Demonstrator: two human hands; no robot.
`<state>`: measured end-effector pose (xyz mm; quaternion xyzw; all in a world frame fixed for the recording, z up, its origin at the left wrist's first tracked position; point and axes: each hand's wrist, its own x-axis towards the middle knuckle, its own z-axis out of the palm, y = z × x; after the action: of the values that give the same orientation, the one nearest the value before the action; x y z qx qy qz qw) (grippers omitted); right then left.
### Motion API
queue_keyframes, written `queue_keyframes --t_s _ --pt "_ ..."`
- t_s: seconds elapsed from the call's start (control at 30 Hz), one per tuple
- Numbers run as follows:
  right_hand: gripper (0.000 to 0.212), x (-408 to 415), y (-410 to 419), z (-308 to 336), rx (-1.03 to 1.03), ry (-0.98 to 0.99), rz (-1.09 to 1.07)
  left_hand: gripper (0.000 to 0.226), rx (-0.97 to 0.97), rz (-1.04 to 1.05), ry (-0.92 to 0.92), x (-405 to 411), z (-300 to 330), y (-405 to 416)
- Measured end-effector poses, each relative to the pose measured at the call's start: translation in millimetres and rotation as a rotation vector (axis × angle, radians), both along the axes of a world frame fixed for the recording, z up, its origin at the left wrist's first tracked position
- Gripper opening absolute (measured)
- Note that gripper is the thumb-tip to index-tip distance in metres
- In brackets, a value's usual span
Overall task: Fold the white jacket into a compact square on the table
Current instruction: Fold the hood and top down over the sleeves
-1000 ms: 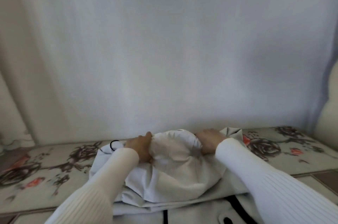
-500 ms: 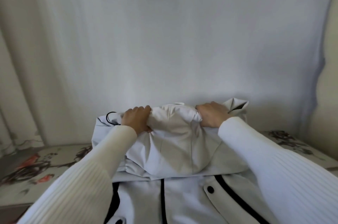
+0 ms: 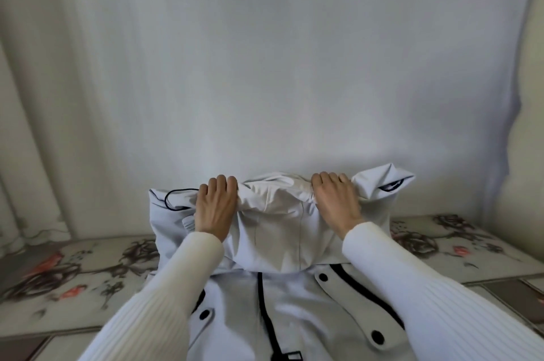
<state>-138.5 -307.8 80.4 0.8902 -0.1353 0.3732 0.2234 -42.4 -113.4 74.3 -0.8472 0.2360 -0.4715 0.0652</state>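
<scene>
The white jacket [image 3: 273, 243] has black trim and black snap buttons. Its top edge is lifted off the table [image 3: 59, 272] and held up in front of me, with the hood hanging down over the front. My left hand [image 3: 215, 207] grips the bunched fabric at the upper left, beside a black cord loop. My right hand [image 3: 335, 204] grips the upper edge on the right, next to a raised corner of fabric. The lower part of the jacket runs out of view at the bottom.
The table carries a floral cloth with dark roses and red patches, seen on both sides of the jacket. A white curtain [image 3: 265, 66] hangs close behind. A pale rounded object [image 3: 524, 154] stands at the right edge.
Both hands have raised the jacket's top edge off the table and moved apart. More of the jacket's front, with its buttons and trim, has come into view.
</scene>
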Motion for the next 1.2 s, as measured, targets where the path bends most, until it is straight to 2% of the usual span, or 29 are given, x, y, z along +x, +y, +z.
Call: queue_keyframes --t_s 0.23,0.4,0.5,0.6,0.67,0.73,0.9,0.97,1.03,1.2 --pt "0.031 -12.9 7.3 -18.8 -0.014 0.027 -0.005 0.034 0.031 -0.001 0.049 -15.7 -19.1 9.2" --pt "0.021 -29.2 11.7 -18.2 0.003 0.050 -0.018 0.034 0.070 0.009 0.066 -30.2 -19.5 18.5" --pt "0.017 -41.8 14.4 -17.9 0.005 0.086 -0.012 0.029 0.069 0.006 0.152 -36.9 -21.7 25.4" --pt "0.027 -53.3 15.8 -20.9 0.033 0.158 0.027 0.028 0.085 0.011 0.200 -50.9 -24.3 33.7" --pt "0.026 -64.1 20.5 -21.9 0.008 0.130 0.037 0.027 0.098 0.000 0.148 -63.2 -23.0 39.0" --pt "0.023 -77.3 28.5 -23.5 -0.025 0.091 0.031 0.027 0.104 -0.013 0.169 -69.1 -26.9 43.1" --pt "0.035 -105.2 42.0 -40.0 -0.081 0.099 0.057 0.032 0.138 -0.022 0.235 -89.0 -40.1 55.8" --pt "0.035 -114.4 44.1 -50.6 -0.087 0.115 0.067 0.040 0.143 -0.039 0.203 -98.2 -43.6 61.4" --pt "0.037 -122.7 45.5 -61.2 -0.074 0.124 0.094 0.046 0.177 -0.053 0.248 -103.2 -51.1 65.3" --pt "0.046 -144.9 48.8 -87.8 -0.021 0.203 0.132 0.044 0.267 -0.071 0.400 -110.8 -80.1 74.8"
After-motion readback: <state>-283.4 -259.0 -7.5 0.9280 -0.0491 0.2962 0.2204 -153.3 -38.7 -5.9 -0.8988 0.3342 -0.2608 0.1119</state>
